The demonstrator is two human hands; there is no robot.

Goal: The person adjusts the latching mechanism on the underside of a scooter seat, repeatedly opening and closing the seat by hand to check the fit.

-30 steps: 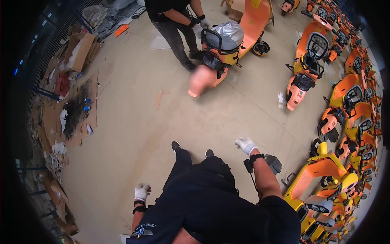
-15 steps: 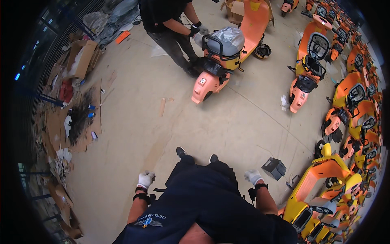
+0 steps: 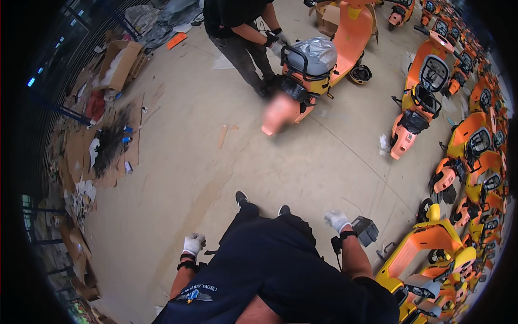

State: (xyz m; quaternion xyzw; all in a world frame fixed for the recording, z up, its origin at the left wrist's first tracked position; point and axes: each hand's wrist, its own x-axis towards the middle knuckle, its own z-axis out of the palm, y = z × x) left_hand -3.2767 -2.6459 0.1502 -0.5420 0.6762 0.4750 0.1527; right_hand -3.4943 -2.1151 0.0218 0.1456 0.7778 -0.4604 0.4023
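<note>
My left hand [image 3: 194,244], in a white glove, hangs beside my left hip over the bare floor. Its fingers are loosely bent and a little apart, with nothing seen in them. My right hand [image 3: 336,220], gloved too, is out to the right of my legs. It looks empty, its fingers half curled and loose. Nearest to it is a dark grey box-shaped unit [image 3: 365,231] on the floor, apart from the hand. Black bands circle both wrists. My dark shoes [image 3: 242,198] stand on the concrete.
Ahead, a person [image 3: 237,32] in gloves bends at an orange scooter [image 3: 310,75] with a silver-covered seat. Another scooter [image 3: 413,110] stands right of it. Rows of scooters [image 3: 477,135] line the right side, one yellow-orange scooter [image 3: 415,245] close by. Flattened cardboard [image 3: 75,156] and a carton [image 3: 120,65] lie left.
The view has shifted, so the scooters and the person ahead sit further right. My right hand has risen a little toward the grey box; my left has dropped slightly.
</note>
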